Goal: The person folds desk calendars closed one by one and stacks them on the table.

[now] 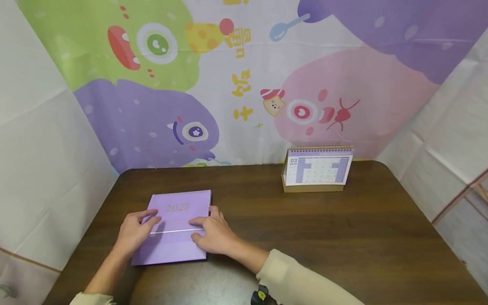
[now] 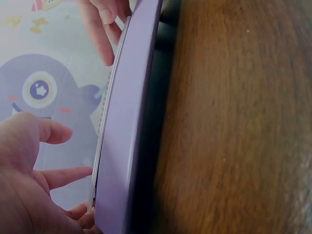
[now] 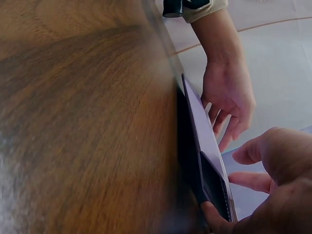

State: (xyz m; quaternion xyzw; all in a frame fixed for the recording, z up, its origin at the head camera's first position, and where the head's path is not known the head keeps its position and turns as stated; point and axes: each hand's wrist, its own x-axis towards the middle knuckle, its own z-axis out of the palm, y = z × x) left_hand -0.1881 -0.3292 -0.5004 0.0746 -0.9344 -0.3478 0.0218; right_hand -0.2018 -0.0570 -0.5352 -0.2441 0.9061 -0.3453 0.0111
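A light purple desk calendar with "2027" in gold on its cover lies folded low over the table, spiral binding at the far edge. My left hand holds its left side, thumb and index finger over the cover and other fingers at the edge. On the right side, my right hand grips it, thumb and a finger above the cover, others around the edge. In the right wrist view, a dark opening shows in the side of the calendar, with a right fingertip beside it. Shadow runs under the calendar's near edge in the left wrist view.
A second desk calendar, showing a "03" page, stands upright at the back right of the brown wooden table. Behind the table hangs a cartoon-printed cloth. White sheets enclose the sides.
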